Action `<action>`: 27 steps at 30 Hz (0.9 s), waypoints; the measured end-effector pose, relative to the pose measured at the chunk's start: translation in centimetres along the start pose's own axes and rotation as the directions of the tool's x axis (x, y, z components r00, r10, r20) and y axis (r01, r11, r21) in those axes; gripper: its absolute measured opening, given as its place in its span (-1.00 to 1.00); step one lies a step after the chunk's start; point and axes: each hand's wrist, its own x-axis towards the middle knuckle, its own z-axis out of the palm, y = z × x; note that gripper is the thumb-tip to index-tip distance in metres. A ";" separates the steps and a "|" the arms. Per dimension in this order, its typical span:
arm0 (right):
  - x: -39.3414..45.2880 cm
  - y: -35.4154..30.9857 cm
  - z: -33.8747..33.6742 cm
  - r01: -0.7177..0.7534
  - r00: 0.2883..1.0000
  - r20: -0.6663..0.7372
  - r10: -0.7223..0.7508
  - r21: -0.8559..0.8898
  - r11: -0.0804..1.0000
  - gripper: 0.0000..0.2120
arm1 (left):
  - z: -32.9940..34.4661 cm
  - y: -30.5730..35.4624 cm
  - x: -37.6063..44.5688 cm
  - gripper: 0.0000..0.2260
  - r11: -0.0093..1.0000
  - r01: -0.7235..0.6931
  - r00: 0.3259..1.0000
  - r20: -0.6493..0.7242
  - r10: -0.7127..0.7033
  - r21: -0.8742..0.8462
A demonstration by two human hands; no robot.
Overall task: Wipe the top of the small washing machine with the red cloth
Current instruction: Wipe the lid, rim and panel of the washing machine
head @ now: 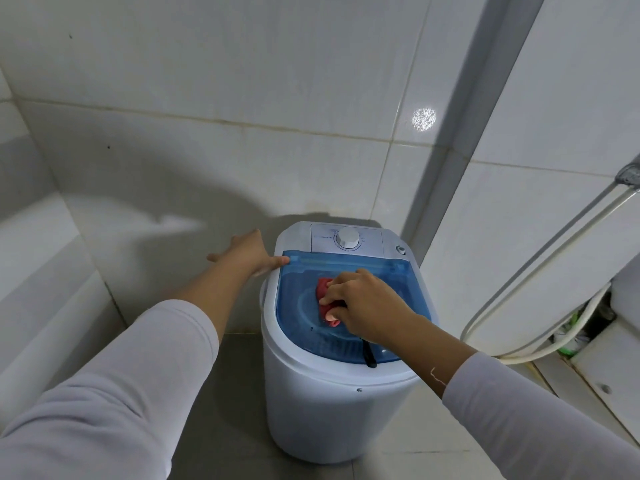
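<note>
Two hands work at the washer (332, 403). Right hand (363, 306): fingers (334, 294) curled over a bunched red cloth (323, 289), pressing it onto the blue lid (301, 306), so that the cloth lies under and just left of the fingertips, near the lid's middle. Left hand (247, 252): fingers spread open, holding nothing, with the thumb tip touching the lid's far left corner, apparently steadying the machine. Beyond the right fingers sits the dial (348, 239) on the white control panel. Handling, as judged: the cloth is soft, light and limp, best gripped as a wad under flat fingers; the lid looks smooth, thin and probably slippery, so moderate pressure suits it. Wiping appears under way.
</note>
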 end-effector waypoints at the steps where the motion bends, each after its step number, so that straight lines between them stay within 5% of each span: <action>1: -0.2 0.2 0.0 -0.007 1.000 -0.003 0.007 -0.001 1.000 -0.70 | -0.1 0.2 -0.4 -0.08 1.000 0.011 1.000 -0.006 -0.011 0.018; 27: -6.8 6.8 -1.4 -0.326 0.945 0.006 0.326 0.010 0.945 -0.72 | -0.6 1.0 -2.4 -0.14 0.998 0.038 0.999 -0.018 -0.037 0.055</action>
